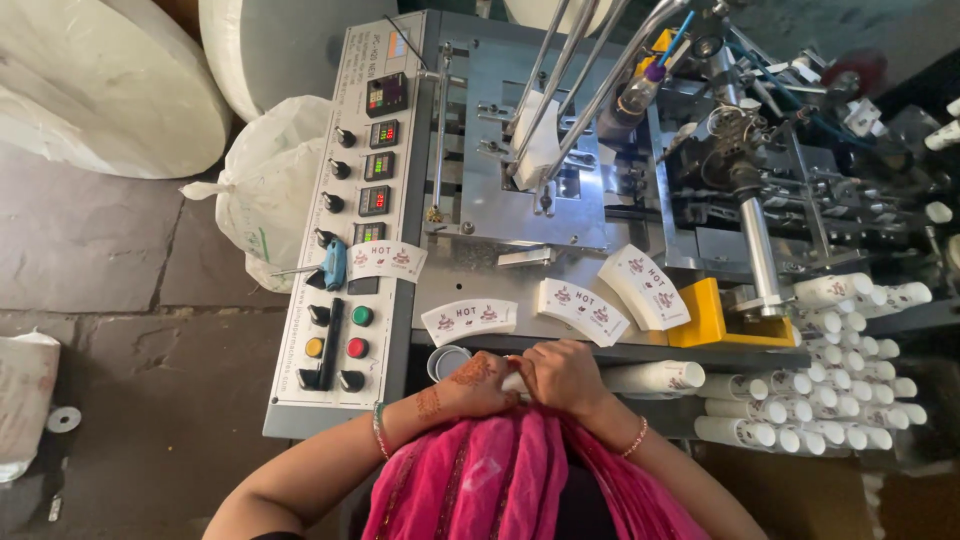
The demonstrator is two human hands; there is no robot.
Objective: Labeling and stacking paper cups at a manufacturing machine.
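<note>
We see both hands meeting close to the body, just below the machine's front edge; left hand (478, 383) and right hand (562, 376) are curled together round a small white thing, prob. a paper cup (514, 381), mostly hidden betw. the fingers; fingers of both look closed on it, thumbs tucked in, though exact grip is hard to read.

Handling, as we judge it: thin paper, v. light, stiff only along the rolled rim and base; wall will dent or crease w/ a hard squeeze; dry and not slippery; best held lightly round the wall near the rim, or by rim and base.

Round about: a long cup stack (655, 377) lies just right of the right hand; more stacks (820, 400) piled further right; flat printed blanks (469, 320) rest on the machine bed (520, 270) above the hands; control panel (350, 230) w/ knobs and buttons to the left; pink scarf (500, 480) below the wrists.
</note>
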